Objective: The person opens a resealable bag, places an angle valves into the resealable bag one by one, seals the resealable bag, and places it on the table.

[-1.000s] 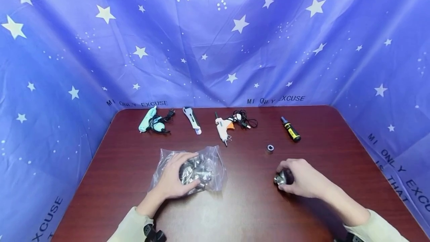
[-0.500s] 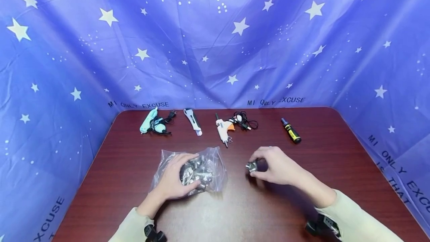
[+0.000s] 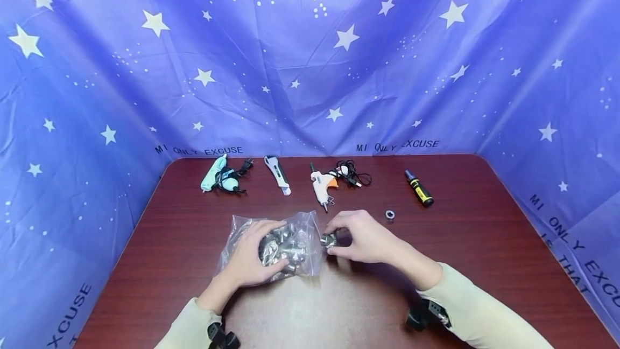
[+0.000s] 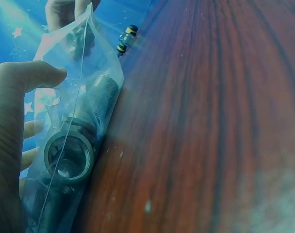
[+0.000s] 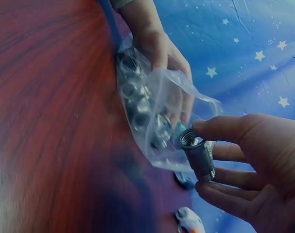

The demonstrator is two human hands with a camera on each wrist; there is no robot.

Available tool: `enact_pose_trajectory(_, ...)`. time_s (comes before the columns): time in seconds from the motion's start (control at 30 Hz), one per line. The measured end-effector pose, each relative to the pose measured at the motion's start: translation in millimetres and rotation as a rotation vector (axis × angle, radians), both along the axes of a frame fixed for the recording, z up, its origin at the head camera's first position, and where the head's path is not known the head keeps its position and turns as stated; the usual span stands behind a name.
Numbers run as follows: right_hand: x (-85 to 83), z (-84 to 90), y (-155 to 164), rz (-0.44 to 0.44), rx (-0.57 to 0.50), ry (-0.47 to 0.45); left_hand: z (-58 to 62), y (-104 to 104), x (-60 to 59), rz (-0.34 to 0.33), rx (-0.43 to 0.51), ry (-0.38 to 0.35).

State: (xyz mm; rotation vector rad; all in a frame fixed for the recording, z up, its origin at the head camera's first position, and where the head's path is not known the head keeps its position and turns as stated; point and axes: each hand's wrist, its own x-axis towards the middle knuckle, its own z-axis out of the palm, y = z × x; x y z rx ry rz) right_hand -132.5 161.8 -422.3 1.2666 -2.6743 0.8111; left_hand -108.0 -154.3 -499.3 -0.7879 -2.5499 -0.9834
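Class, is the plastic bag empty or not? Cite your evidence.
Not empty: several metal fittings show through the clear plastic bag.

Over the head camera I read "MI ONLY EXCUSE" twice along the back of the starry curtain (image 3: pixel 300 42) (a fold bites into the right-hand one), "MI ONLY EXCU" and "THAT" on its right, "XCUSE" on its left.
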Motion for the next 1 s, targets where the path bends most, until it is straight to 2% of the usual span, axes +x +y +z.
enact_pose_trajectory(0.37,-1.8,-17.6,-28.8,0.039,0.012,0.014,-0.8,1.1,1.0,-0.004,-0.002,-0.001)
enact_pose_trajectory(0.6,-2.4,-28.1,-41.1,-0.011,0.052,0.042,0.3,1.4,0.9,-0.008,0.006,-0.004)
enact_pose_trajectory(1.0,-1.4,-41.5,-54.3,-0.076,-0.014,0.048,0.5,1.6,-0.2,-0.022,0.016,0.005)
